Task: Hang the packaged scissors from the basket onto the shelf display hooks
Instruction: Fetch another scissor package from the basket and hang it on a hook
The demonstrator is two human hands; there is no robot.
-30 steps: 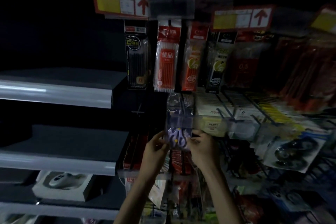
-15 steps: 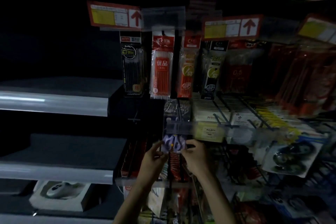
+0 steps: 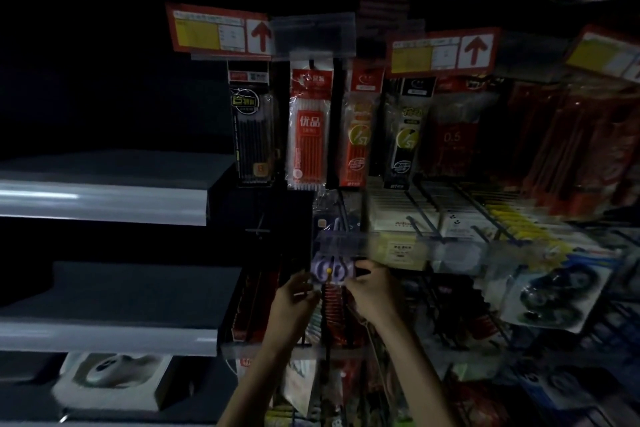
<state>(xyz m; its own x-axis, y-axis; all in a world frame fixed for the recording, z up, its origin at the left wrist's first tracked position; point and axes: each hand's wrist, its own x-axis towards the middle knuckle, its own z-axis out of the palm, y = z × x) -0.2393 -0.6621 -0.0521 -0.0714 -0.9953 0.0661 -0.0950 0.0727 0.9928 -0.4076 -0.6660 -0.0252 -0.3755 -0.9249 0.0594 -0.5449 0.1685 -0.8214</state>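
**A:** While we hold the scissors pack [image 3: 330, 270] up at the display, where does it sit?

**B:** Just under the clear label strip [image 3: 341, 243], mid-display. Its purple handles show between our hands, and its top runs up behind the strip, toward a black hook [image 3: 341, 215].

**A:** And our fingers?

**B:** The left hand [image 3: 294, 298] pinches the pack's lower left edge, fingers curled onto it. The right hand [image 3: 372, 291] grasps the right edge the same way.

**A:** Is the pack on the hook?

**B:** We cannot tell; the strip and the dim light hide that part.

**A:** What do we see around it?

**B:** Pen packs [image 3: 310, 135] hang right above, under a red price tag [image 3: 218, 33] with an arrow. Grey shelves [image 3: 104, 201] stand to our left, with a white box [image 3: 110, 378] low down among them. A blister pack [image 3: 550, 291] hangs to our right, well apart from our hands.
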